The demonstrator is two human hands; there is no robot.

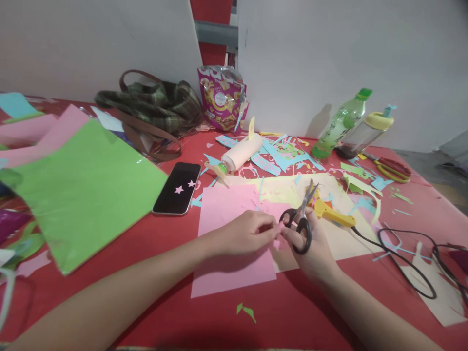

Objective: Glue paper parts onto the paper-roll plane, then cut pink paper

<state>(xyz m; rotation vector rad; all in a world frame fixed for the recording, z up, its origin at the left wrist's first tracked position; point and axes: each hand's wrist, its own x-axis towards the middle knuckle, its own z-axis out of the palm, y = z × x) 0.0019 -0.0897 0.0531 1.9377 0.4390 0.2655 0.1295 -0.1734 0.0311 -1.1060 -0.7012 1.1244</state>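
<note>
A table (153, 312) covered in red is seen beneath the hands, and it stretches away from them to the far edge. Beyond the hands, two white boards (329, 53) are stood upright along the back of the table, and between them a gap is left in which a red wall (210, 14) and a grey bar (215, 33) are shown. To the far right of the hands, past the table's corner, a grey floor (424, 163) is glimpsed, and the whole is lit evenly with soft shadows.
</note>
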